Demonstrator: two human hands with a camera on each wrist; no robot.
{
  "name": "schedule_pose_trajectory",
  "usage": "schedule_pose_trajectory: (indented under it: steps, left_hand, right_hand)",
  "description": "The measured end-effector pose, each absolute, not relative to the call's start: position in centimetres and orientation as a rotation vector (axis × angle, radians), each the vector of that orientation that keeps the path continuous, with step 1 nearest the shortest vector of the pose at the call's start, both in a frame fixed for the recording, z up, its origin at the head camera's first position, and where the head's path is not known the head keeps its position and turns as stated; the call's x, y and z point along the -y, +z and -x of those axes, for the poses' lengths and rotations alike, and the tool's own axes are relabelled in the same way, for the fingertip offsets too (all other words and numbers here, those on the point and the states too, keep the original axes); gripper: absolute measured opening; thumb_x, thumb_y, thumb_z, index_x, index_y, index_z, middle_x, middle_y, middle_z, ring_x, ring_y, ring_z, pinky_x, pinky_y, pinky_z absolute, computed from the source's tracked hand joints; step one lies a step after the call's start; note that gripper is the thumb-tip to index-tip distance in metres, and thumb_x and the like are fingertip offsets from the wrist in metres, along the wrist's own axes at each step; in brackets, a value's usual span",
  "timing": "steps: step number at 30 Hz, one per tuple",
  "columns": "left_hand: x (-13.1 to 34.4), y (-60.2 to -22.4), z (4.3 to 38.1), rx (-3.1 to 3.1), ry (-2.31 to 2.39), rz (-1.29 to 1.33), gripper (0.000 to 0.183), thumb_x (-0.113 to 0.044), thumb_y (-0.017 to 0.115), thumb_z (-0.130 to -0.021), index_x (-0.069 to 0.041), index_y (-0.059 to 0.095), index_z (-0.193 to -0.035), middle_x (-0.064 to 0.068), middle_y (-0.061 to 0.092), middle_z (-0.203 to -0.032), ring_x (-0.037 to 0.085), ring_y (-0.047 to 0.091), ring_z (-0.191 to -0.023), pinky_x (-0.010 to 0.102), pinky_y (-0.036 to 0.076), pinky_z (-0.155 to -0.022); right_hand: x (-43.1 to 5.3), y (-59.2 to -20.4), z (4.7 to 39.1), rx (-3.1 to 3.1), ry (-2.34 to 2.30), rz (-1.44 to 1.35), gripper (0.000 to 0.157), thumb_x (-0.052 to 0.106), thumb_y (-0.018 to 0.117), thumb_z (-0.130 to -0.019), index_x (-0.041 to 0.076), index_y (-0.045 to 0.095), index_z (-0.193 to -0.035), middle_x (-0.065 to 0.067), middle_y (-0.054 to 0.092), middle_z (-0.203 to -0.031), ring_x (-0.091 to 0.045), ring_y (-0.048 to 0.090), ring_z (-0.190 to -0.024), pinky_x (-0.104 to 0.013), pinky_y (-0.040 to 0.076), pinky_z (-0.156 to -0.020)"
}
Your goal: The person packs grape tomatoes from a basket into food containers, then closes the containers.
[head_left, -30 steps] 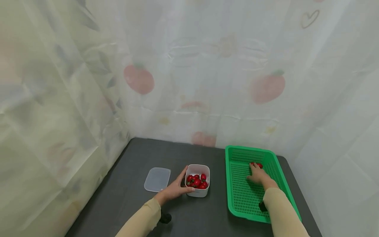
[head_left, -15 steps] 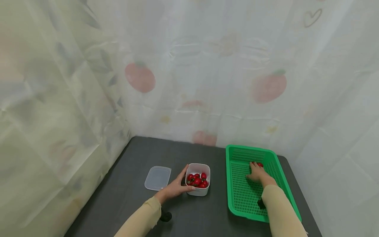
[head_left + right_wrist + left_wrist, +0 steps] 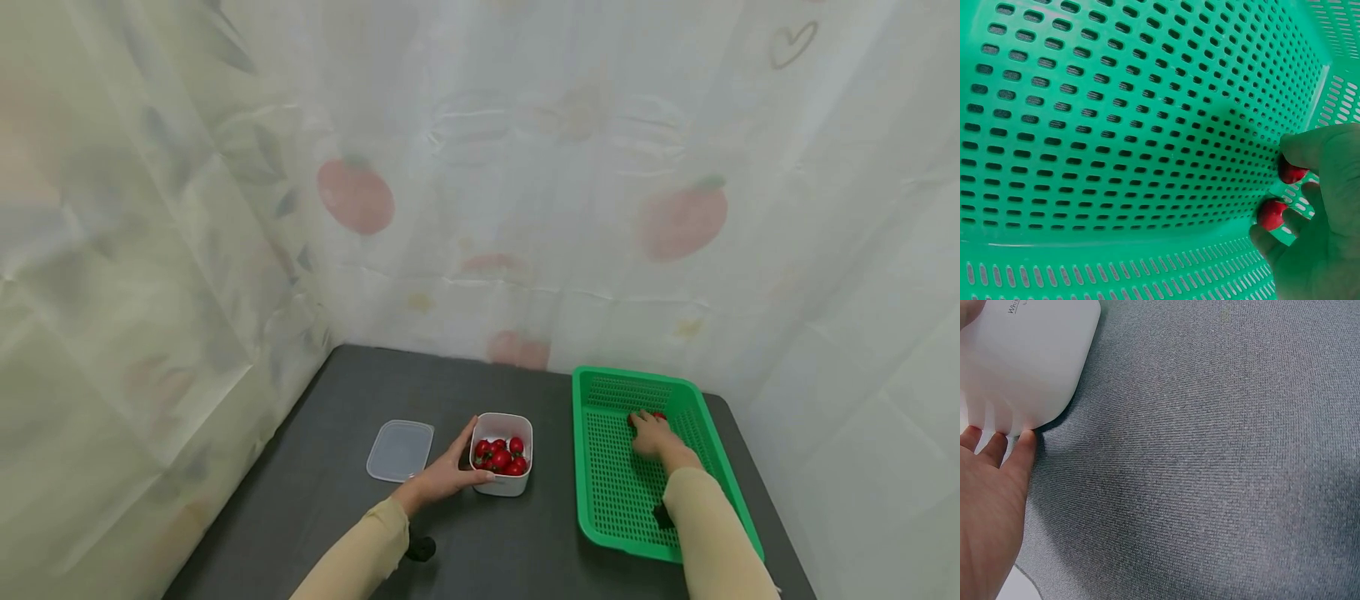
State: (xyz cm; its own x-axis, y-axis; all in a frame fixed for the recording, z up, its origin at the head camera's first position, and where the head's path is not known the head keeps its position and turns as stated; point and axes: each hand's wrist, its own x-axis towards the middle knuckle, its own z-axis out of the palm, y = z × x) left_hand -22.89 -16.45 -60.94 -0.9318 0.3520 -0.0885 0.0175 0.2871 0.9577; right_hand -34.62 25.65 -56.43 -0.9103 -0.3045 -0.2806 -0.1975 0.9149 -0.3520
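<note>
A small white plastic container [image 3: 501,486] stands on the dark table, partly filled with several red cherry tomatoes [image 3: 500,459]. My left hand [image 3: 446,477] grips its left side, thumb at the near wall and fingers round the far side; fingertips press its wall in the left wrist view. Inside the green basket [image 3: 587,500], toward its far end, is my right hand [image 3: 656,437]. In the right wrist view its thumb and fingers pinch one cherry tomato [image 3: 1292,174], partly hidden. Another tomato [image 3: 1271,214] lies against the other fingers.
Left of the container a translucent lid [image 3: 401,451] lies flat on the table [image 3: 450,383]. Patterned sheeting [image 3: 480,208] hangs behind and along both sides. The basket's raised walls surround the right hand.
My right thumb has drawn in toward the fingers, and a red tomato now shows at the left of the fingertips. The left hand and container stay in place.
</note>
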Motion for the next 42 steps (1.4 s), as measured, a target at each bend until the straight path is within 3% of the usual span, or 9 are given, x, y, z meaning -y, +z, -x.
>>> schedule_pose_trajectory:
  steps: [12, 18, 25, 29, 33, 38, 42]
  left_hand:
    - [16.4, -61.1, 22.9, -2.295, 1.679, -0.336, 0.110, -0.036, 0.078, -0.091, -0.026, -0.002, -0.166, 0.011, 0.009, -0.170, 0.038, 0.015, -0.152, 0.063, 0.023, -0.116]
    - [16.4, -61.2, 22.9, -2.275, 1.703, -0.367, 0.107, -0.033, 0.077, -0.093, -0.027, -0.001, -0.166, 0.013, 0.009, -0.170, 0.039, 0.017, -0.152, 0.060, 0.025, -0.117]
    - [16.5, -61.4, 23.0, -2.261, 1.709, -0.368, 0.108, -0.033, 0.078, -0.092, -0.029, -0.001, -0.166, 0.013, 0.010, -0.169, 0.039, 0.018, -0.151, 0.060, 0.026, -0.116]
    - [16.5, -61.6, 23.1, -2.256, 1.714, -0.371, 0.109, -0.032, 0.078, -0.092, -0.025, -0.002, -0.166, 0.013, 0.010, -0.169, 0.038, 0.019, -0.151, 0.058, 0.027, -0.116]
    - [16.5, -61.6, 23.1, -2.253, 1.716, -0.368, 0.110, -0.032, 0.078, -0.092, -0.023, -0.003, -0.166, 0.013, 0.010, -0.169, 0.038, 0.019, -0.151, 0.058, 0.029, -0.116]
    - [16.5, -61.5, 23.0, -2.253, 1.720, -0.355, 0.110, -0.032, 0.078, -0.092, -0.026, -0.003, -0.166, 0.013, 0.011, -0.169, 0.038, 0.019, -0.151, 0.058, 0.028, -0.115]
    - [16.5, -61.5, 23.0, -2.257, 1.723, -0.351, 0.109, -0.032, 0.078, -0.093, -0.025, -0.002, -0.166, 0.013, 0.012, -0.169, 0.038, 0.020, -0.151, 0.059, 0.029, -0.115]
  right_hand:
    - [-25.5, -57.0, 34.6, -2.799, -0.481, 0.467, 0.047, -0.002, 0.047, -0.101, -0.008, 0.047, -0.147, -0.037, 0.039, -0.146, -0.059, 0.035, -0.134, -0.069, 0.037, -0.101]
    - [-25.2, -56.8, 34.5, -2.812, -0.472, 0.497, 0.041, 0.003, 0.057, -0.100, -0.006, 0.053, -0.141, -0.034, 0.052, -0.134, -0.055, 0.049, -0.121, -0.066, 0.044, -0.092]
    - [-25.1, -57.2, 34.5, -2.822, -0.480, 0.544, 0.030, 0.004, 0.064, -0.098, 0.001, 0.062, -0.128, -0.022, 0.064, -0.116, -0.041, 0.062, -0.101, -0.056, 0.052, -0.080]
    - [-24.9, -57.2, 34.4, -2.823, -0.489, 0.539, 0.024, 0.000, 0.060, -0.098, 0.004, 0.067, -0.121, -0.015, 0.067, -0.110, -0.028, 0.063, -0.085, -0.047, 0.052, -0.071]
    - [-24.7, -57.1, 34.2, -2.824, -0.489, 0.536, 0.028, -0.006, 0.056, -0.097, 0.006, 0.066, -0.120, -0.011, 0.067, -0.104, -0.021, 0.057, -0.073, -0.042, 0.047, -0.064]
    - [-24.5, -57.2, 34.3, -2.816, -0.476, 0.533, 0.034, -0.009, 0.055, -0.097, 0.006, 0.064, -0.125, -0.013, 0.067, -0.107, -0.020, 0.057, -0.071, -0.040, 0.044, -0.061]
    - [-24.6, -57.4, 34.4, -2.810, -0.477, 0.528, 0.041, -0.008, 0.056, -0.096, 0.005, 0.062, -0.135, -0.020, 0.066, -0.123, -0.028, 0.065, -0.084, -0.042, 0.046, -0.063]
